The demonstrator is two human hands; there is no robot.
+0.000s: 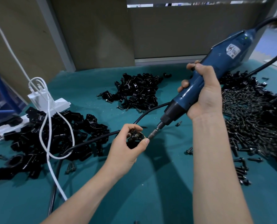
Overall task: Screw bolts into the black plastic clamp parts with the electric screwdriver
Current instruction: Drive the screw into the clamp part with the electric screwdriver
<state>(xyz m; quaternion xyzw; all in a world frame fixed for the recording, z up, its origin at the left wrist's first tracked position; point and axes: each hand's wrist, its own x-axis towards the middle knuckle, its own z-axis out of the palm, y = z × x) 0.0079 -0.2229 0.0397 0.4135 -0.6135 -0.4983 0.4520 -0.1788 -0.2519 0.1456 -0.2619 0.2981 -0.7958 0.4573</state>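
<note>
Covering lower frame: teal table (158,183). Bolt heap (247,120) at right edge. Black clamp piles at left (57,136) and upper centre (137,91). Blue screwdriver (226,54) slants from upper right down to centre, right hand (204,94) clenched round its grip. Left hand (126,143), centre frame, pinches one clamp part (134,138) between thumb and fingers. Bit (154,132) tip at part's edge, beside thumb.

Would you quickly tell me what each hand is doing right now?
Left hand: closed, pinching a clamp part.
Right hand: closed, gripping the screwdriver, its bit at the part.
</note>
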